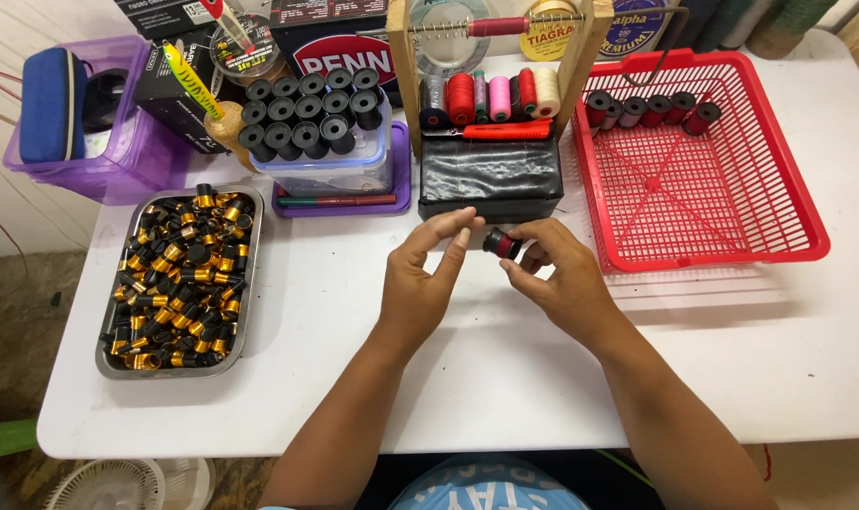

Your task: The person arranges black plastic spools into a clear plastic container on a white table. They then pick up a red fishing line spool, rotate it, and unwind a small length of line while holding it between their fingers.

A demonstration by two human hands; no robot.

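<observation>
A white desk (505,378) carries everything. Toward its back right corner sits a red plastic basket (731,227), with a row of 5 dark red-wrapped spools (651,110) lying along its back wall. At the left edge lies a metal tray (108,364) heaped with small black-and-gold cylinders (179,279). At the back left corner stands a purple bin (118,161) holding a blue case (50,102). Beside it, near the back edge, a clear tub (330,175) holds upright black tubes (311,109) and rests on a purple lid (403,194). At the middle of the back edge a wooden frame (406,66) stands on a black block (491,179), with thread spools (491,96) in red, pink and cream lined up on top.

Both hands hover over the desk's middle, just in front of the black block. The right hand (561,279) pinches a small black spool with a red band (502,244) between thumb and fingertips. The left hand (425,274) holds nothing; its fingers are loosely extended, tips just beside the spool, and whether they touch it I cannot tell.
</observation>
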